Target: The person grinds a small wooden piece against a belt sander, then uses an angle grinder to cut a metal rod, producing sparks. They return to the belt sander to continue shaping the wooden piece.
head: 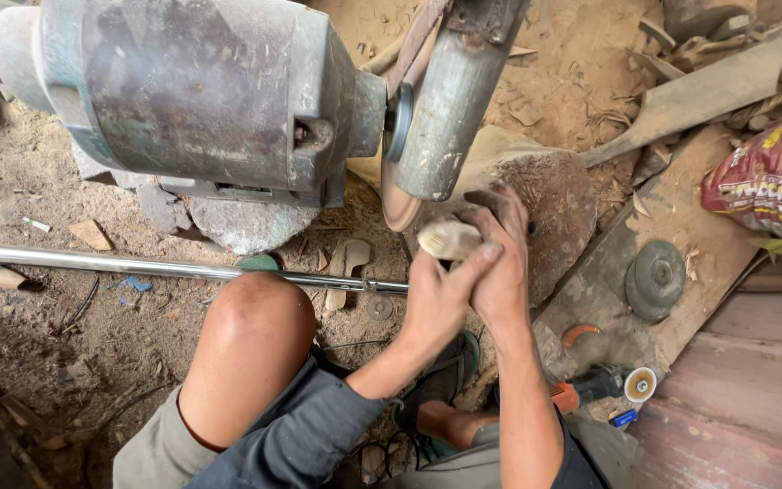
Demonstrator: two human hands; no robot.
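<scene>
Because both hands hold the small pale wood piece (448,239) so near the spinning disc (398,206), the fingertips are what seem most at risk: a slip, or a catch of the wood on the wheel's edge, could drag a finger into the abrasive face. The left hand (436,294) is closed around the piece from below, thumb laid along its underside. The right hand (502,263) is wrapped over the left from the far side, fingers curled above the piece; whether they actually touch the wood I cannot tell. The piece sits at the tips of both hands, pushed up and slightly left of them, just beside the lower rim of the disc. Contact between wood and disc is not clear from this view.

A grab could also throw the piece out of the grip toward the bare knee (248,319), which lies down and left of the hands. The heavy green motor housing (196,91) sits up and left of them, and its guard tube (452,100) hangs straight above the piece, narrowing the view of the contact point. Below and to the right of the hands an angle grinder (601,385) lies on the sawdust-strewn ground, near the sandalled foot (445,398).
</scene>
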